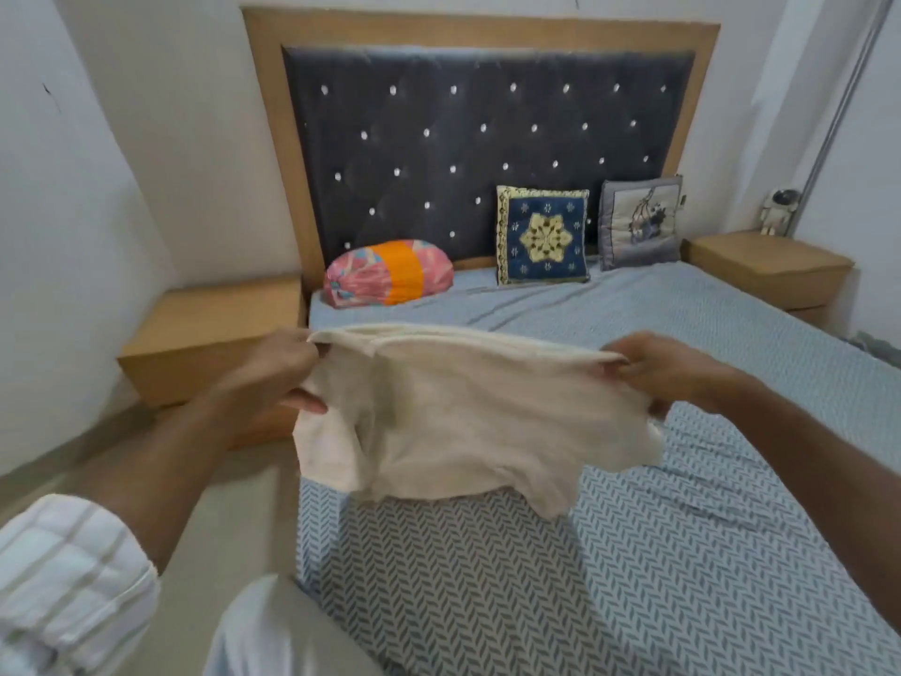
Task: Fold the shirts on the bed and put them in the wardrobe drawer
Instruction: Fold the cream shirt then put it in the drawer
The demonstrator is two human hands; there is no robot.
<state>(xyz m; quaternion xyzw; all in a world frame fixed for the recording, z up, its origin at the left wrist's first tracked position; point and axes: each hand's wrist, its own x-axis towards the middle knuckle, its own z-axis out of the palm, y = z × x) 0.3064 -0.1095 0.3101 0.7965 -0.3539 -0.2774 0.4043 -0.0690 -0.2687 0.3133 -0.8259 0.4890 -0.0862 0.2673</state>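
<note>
the shirt [453,422], cream in colour, hangs in the air above the near left corner of the bed [682,529], stretched between both hands. the left hand [273,378] pinches the upper left edge of the shirt, thumb on top and fingers curled under the cloth. the right hand [668,368] pinches the upper right edge in the same manner, fingers closed on the fabric. the top edge runs nearly level between the two grips; the lower part hangs loose with an uneven hem, and it is unclear whether the hem touches the bed. the bed carries a grey-blue herringbone sheet. at the head end, against the dark tufted headboard [487,139], lie a pink and orange bolster [390,280], a blue patterned cushion [541,234] standing upright, and a grey cushion [641,222] beside it, also upright. a wooden nightstand [205,334] stands on each side of the bed; the right one bears a small white figurine [777,209]. a white rolled sleeve [68,583] shows on the left arm.
</note>
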